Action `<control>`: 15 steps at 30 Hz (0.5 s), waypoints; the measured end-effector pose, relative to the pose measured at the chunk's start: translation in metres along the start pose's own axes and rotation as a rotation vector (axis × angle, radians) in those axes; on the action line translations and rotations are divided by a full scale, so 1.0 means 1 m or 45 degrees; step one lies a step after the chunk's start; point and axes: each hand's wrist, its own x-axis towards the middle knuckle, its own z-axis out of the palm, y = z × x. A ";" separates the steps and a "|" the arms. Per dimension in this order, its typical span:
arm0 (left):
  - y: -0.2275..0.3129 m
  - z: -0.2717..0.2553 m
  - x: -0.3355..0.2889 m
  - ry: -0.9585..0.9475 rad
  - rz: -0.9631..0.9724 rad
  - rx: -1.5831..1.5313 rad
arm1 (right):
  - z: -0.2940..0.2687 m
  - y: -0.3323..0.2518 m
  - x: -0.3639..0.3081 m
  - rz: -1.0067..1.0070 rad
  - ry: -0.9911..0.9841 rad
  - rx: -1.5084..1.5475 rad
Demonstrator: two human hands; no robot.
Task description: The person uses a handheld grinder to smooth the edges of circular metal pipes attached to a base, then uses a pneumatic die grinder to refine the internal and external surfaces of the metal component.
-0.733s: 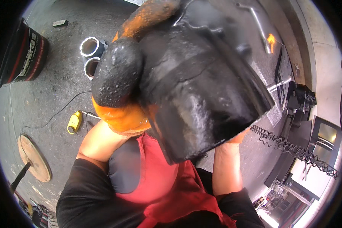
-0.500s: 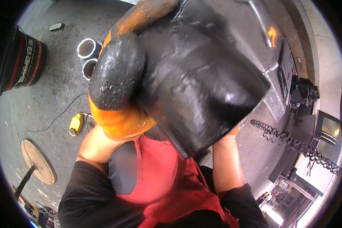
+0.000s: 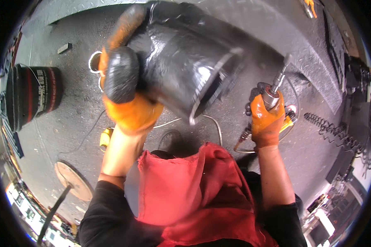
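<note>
My left hand (image 3: 121, 76), in an orange glove with black-coated fingers, is closed on a black hollow pipe piece (image 3: 173, 57). The piece is held up off the floor, tilted, with its wide open end facing right and its far part blurred. In my right hand (image 3: 268, 119), also gloved, is a die grinder (image 3: 271, 99) with a long thin shaft pointing up and away. A hose fitting shows below that fist. The shaft tip is apart from the pipe piece, to its right.
A black bucket (image 3: 35, 94) stands at the left. Two pipe rings (image 3: 95, 61) are partly hidden behind my left glove. Near my left forearm lies a yellow tool (image 3: 106, 138). A round disc (image 3: 73, 181) with a dark bar is lower left; a coiled cable (image 3: 325, 127) hangs at right.
The pipe piece has moved left and turned, so its open end now shows. My right hand, mostly hidden behind it before, is now out to the right with the die grinder.
</note>
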 end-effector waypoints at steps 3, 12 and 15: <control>-0.053 -0.065 0.008 -0.072 -0.118 0.033 | -0.022 0.028 -0.004 0.267 -0.120 0.094; -0.113 -0.146 0.022 0.018 -0.275 0.442 | -0.020 0.042 0.008 0.447 -0.885 -0.663; -0.102 -0.157 0.035 -0.078 -0.426 0.414 | -0.012 0.027 0.026 0.433 -1.134 -0.710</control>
